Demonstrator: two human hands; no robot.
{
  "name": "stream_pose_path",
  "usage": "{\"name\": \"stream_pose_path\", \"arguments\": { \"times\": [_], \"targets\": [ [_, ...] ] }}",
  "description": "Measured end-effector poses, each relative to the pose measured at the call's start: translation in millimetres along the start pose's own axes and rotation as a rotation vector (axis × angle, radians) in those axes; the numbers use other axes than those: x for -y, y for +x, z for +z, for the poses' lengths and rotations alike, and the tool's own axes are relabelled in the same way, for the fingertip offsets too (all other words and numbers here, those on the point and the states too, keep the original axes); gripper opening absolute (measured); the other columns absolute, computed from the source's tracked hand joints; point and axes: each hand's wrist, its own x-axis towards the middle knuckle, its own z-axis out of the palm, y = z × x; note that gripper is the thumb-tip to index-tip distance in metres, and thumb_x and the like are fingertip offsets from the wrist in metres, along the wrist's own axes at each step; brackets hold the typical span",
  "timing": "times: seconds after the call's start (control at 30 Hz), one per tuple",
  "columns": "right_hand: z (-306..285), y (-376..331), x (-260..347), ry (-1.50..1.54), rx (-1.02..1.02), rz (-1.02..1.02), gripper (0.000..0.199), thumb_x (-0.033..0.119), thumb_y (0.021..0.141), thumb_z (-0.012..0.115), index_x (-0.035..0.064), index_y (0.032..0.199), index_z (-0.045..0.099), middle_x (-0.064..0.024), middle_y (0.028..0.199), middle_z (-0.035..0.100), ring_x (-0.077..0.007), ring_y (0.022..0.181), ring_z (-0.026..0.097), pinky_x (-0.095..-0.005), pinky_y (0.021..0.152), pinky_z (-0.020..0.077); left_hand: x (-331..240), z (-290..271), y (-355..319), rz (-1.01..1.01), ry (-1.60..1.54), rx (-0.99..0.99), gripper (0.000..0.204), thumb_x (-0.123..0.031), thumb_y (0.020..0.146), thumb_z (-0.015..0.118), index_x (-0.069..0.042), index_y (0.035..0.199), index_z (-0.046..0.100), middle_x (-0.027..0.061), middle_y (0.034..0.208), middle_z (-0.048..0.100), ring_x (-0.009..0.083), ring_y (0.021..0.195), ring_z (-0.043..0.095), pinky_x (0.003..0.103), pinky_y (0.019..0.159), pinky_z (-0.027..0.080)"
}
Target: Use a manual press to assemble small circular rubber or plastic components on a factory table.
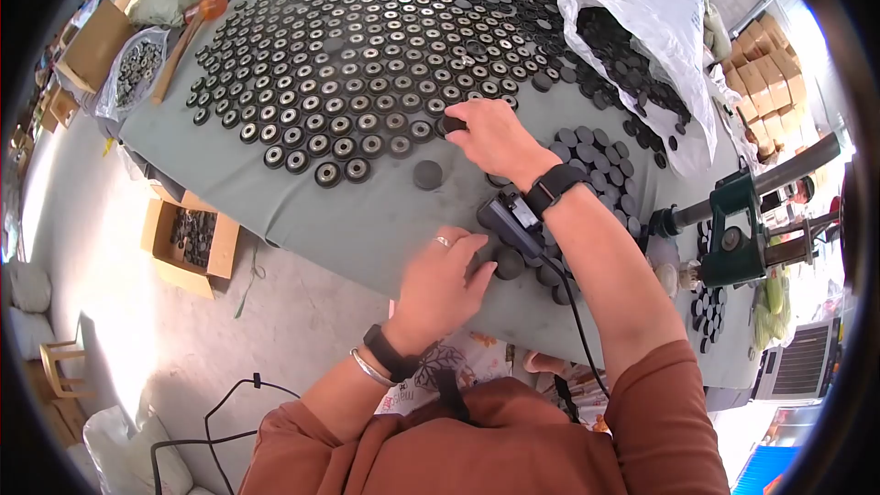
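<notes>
My right hand (495, 137) has its fingers clamped on a black disc (451, 125) at the near edge of the laid-out rows on the tabletop (367, 211). My left hand (440, 284) rests, fingers together, on loose discs (510, 264) nearer me.

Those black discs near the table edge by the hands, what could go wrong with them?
The loose black discs under the left hand lie close to the table edge; a nudge might send some to the floor. The right hand reaches over to the laid-out rows of discs, so its forearm could brush them out of line. The white bag lies open and more discs may spill.
</notes>
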Motion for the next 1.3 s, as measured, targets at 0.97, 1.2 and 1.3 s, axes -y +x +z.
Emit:
{"name": "stream_pose_path", "arguments": {
  "times": [0.97, 1.2, 1.3],
  "targets": [
    [15, -23, 5, -0.539, -0.038, -0.172, 0.012, 0.011, 0.074, 0.055, 0.0063, 0.076, 0.066, -0.0038, 0.081, 0.06, -0.0226, 0.092, 0.054, -0.0361, 0.076, 0.0399, 0, 3, 0, 0.05, -0.002, -0.049, 0.026, -0.003, 0.07, 0.073, -0.004, 0.092, 0.06, 0.0095, 0.093, 0.058, 0.027, 0.075, 0.06, 0.033, 0.063, 0.05],
    [-38, -93, 23, -0.444, 0.026, -0.02, 0.015, 0.022, 0.071, 0.07, 0.0117, 0.082, 0.069, -0.0022, 0.086, 0.059, -0.022, 0.095, 0.052, -0.0387, 0.078, 0.0364, 3, -6, 7, 0.041, 0.029, -0.143, 0.029, 0.002, 0.072, 0.066, -0.003, 0.1, 0.06, 0.0137, 0.098, 0.059, 0.0302, 0.086, 0.059, 0.036, 0.072, 0.048],
    [-47, -102, 18, -0.356, -0.15, 0.038, 0.024, 0.021, 0.079, 0.065, 0.0083, 0.099, 0.064, -0.003, 0.094, 0.061, -0.0238, 0.099, 0.052, -0.0402, 0.081, 0.0386, 6, -22, 33, -0.012, 0.252, -0.337, 0.034, 0.002, 0.076, 0.061, 0.0, 0.109, 0.056, 0.018, 0.106, 0.057, 0.0343, 0.097, 0.056, 0.039, 0.081, 0.046]
  ]
}}
